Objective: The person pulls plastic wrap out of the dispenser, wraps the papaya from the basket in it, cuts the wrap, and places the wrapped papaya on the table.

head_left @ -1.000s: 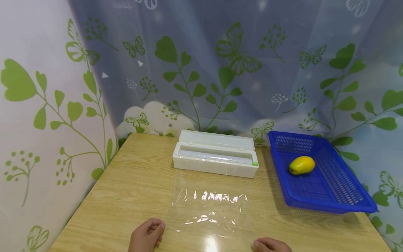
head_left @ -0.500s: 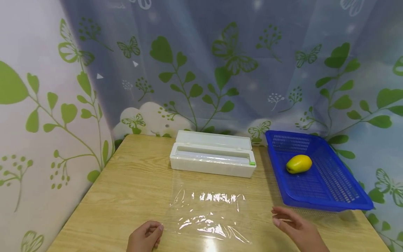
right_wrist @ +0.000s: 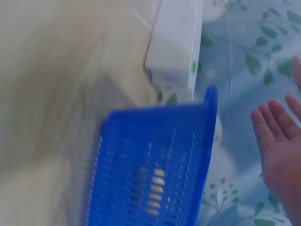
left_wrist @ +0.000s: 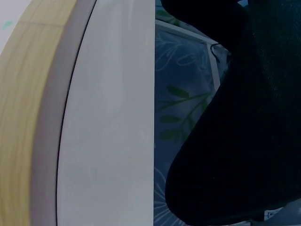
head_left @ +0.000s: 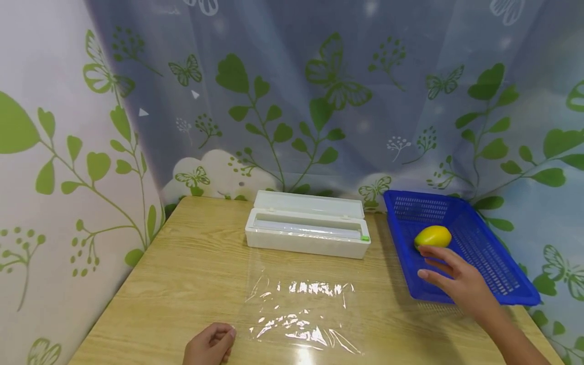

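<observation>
A sheet of clear cling film (head_left: 298, 317) lies over the table, drawn from a white dispenser box (head_left: 307, 243) with its lid up and a green slider at one end. My left hand (head_left: 209, 344) pinches the film's near left corner. Over the near left part of the blue basket (head_left: 470, 299) my right hand (head_left: 461, 279) reaches with fingers spread, holding nothing. Just beyond its fingertips sits a yellow mango-like fruit (head_left: 433, 236) in the basket. In the right wrist view the hand (right_wrist: 282, 155) is open above the basket's rim; the fruit shows only through the holes.
The wooden table (head_left: 173, 284) meets a patterned curtain (head_left: 292, 101) at the back and left. The left wrist view has only the table's edge (left_wrist: 28, 117) and dark clothing (left_wrist: 240, 141), no hand.
My right hand has left the film's near right corner and moved right and forward over the basket, close to the fruit. The left hand stays at its corner.
</observation>
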### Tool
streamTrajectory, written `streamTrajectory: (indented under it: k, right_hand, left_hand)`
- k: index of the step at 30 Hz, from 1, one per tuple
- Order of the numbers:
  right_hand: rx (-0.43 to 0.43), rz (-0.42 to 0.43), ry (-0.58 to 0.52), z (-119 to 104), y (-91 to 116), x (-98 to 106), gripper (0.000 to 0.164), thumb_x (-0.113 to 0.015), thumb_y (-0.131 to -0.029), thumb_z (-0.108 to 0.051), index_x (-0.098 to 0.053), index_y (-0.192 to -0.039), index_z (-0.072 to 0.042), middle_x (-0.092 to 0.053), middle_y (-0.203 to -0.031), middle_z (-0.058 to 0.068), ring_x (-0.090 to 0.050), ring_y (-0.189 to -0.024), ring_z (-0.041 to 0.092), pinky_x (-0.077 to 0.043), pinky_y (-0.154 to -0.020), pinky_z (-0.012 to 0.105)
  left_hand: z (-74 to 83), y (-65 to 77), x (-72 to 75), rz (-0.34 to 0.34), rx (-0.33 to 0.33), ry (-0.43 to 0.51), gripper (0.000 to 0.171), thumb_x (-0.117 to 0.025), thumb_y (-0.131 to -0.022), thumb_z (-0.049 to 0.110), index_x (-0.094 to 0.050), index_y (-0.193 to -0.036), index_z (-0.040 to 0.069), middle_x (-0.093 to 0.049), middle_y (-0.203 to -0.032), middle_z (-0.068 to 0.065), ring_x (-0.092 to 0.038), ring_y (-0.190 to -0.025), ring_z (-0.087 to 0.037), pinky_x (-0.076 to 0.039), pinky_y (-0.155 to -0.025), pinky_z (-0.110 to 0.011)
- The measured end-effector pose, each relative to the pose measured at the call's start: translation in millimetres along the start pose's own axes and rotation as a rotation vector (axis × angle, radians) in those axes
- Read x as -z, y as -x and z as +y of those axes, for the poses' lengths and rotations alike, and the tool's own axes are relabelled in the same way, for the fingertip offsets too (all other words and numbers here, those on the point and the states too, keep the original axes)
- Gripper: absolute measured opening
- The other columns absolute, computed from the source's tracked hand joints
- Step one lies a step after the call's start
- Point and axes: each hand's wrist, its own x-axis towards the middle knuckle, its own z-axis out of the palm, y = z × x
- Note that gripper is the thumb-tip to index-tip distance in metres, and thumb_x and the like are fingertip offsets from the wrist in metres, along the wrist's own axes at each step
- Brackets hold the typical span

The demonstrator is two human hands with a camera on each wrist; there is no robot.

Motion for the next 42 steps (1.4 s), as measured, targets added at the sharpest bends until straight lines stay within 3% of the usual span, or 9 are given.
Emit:
streamTrajectory:
  k: [8,20,27,30,34,37,38,41,42]
  right_hand:
    - [0.024,-0.007,0.091,22.6,-33.6,26.2,0.061,-0.068,-0.098,-0.024,-0.043,-0.152,-0.01,-0.047,-0.14,-0.014,-0.046,-0.111,-0.023,-0.053,-0.08,0.011]
    - [-0.018,-0.028,0.116,46.7,-78.6,56.0,0.07,-0.069,-0.097,-0.029,-0.035,-0.157,-0.015,-0.043,-0.152,0.021,-0.044,-0.113,-0.022,-0.047,-0.081,0.005]
    - [-0.049,-0.004,0.097,55.1,-101.3,71.7,0.071,-0.07,-0.097,-0.032,-0.036,-0.156,-0.013,-0.045,-0.15,0.016,-0.044,-0.107,-0.023,-0.046,-0.082,0.003]
    - [-0.073,0.009,0.124,59.5,-109.1,78.5,0.073,-0.069,-0.097,-0.035,-0.034,-0.158,-0.014,-0.043,-0.153,0.017,-0.056,-0.119,-0.002,-0.048,-0.082,0.005]
    - [-0.131,-0.006,0.172,66.4,-118.2,85.2,0.079,-0.067,-0.097,-0.041,-0.028,-0.16,-0.014,-0.036,-0.158,0.024,-0.047,-0.136,0.043,-0.054,-0.096,0.035]
    - [-0.16,-0.017,0.175,73.8,-124.7,87.3,0.082,-0.067,-0.097,-0.043,-0.026,-0.16,-0.011,-0.032,-0.16,0.026,-0.04,-0.137,0.051,-0.044,-0.103,0.057]
    - [-0.167,-0.019,0.173,76.7,-126.5,87.7,0.083,-0.067,-0.096,-0.043,-0.025,-0.16,-0.01,-0.032,-0.16,0.026,-0.04,-0.137,0.051,-0.043,-0.104,0.059]
    - [-0.177,-0.021,0.17,86.6,-132.3,89.7,0.085,-0.068,-0.096,-0.043,-0.025,-0.159,-0.006,-0.032,-0.159,0.028,-0.04,-0.138,0.049,-0.051,-0.103,0.034]
    - [-0.177,-0.027,0.161,89.6,-133.8,90.3,0.086,-0.068,-0.096,-0.043,-0.025,-0.159,-0.005,-0.031,-0.159,0.029,-0.039,-0.139,0.049,-0.049,-0.106,0.034]
  left_hand:
    - [0.8,-0.9,-0.5,0.0,0.024,0.035,0.018,-0.074,-0.09,0.016,-0.072,-0.098,0.0,-0.067,-0.074,-0.003,-0.063,-0.063,-0.016,-0.056,-0.057,-0.023]
    - [1.5,-0.7,-0.6,0.021,0.043,0.041,0.019,-0.075,-0.089,0.019,-0.073,-0.096,0.001,-0.067,-0.071,-0.003,-0.063,-0.063,-0.016,-0.054,-0.056,-0.024]
    - [1.8,0.4,0.5,0.028,0.051,0.031,0.02,-0.075,-0.089,0.019,-0.073,-0.097,0.001,-0.067,-0.071,-0.003,-0.063,-0.064,-0.016,-0.054,-0.056,-0.024]
    - [1.4,-0.1,2.0,0.019,0.054,0.032,0.022,-0.075,-0.089,0.021,-0.073,-0.098,0.001,-0.067,-0.072,-0.003,-0.063,-0.064,-0.016,-0.054,-0.056,-0.024]
    - [1.0,-0.7,2.3,0.01,0.07,0.031,0.023,-0.075,-0.089,0.023,-0.073,-0.098,0.001,-0.066,-0.072,-0.002,-0.063,-0.065,-0.016,-0.054,-0.057,-0.024]
    - [0.9,-1.1,1.5,0.016,0.076,0.03,0.023,-0.075,-0.088,0.023,-0.073,-0.097,0.002,-0.066,-0.072,-0.002,-0.063,-0.065,-0.016,-0.055,-0.057,-0.025]
    - [0.9,-1.0,1.4,0.019,0.076,0.029,0.023,-0.075,-0.088,0.023,-0.073,-0.097,0.002,-0.066,-0.071,-0.002,-0.063,-0.065,-0.016,-0.054,-0.057,-0.025]
    - [0.7,-1.1,1.3,0.027,0.076,0.026,0.022,-0.076,-0.088,0.022,-0.073,-0.097,0.002,-0.066,-0.071,-0.002,-0.063,-0.064,-0.016,-0.054,-0.056,-0.026]
    - [0.6,-1.2,1.4,0.03,0.077,0.025,0.022,-0.076,-0.088,0.022,-0.073,-0.096,0.002,-0.066,-0.07,-0.002,-0.062,-0.064,-0.016,-0.054,-0.056,-0.026]
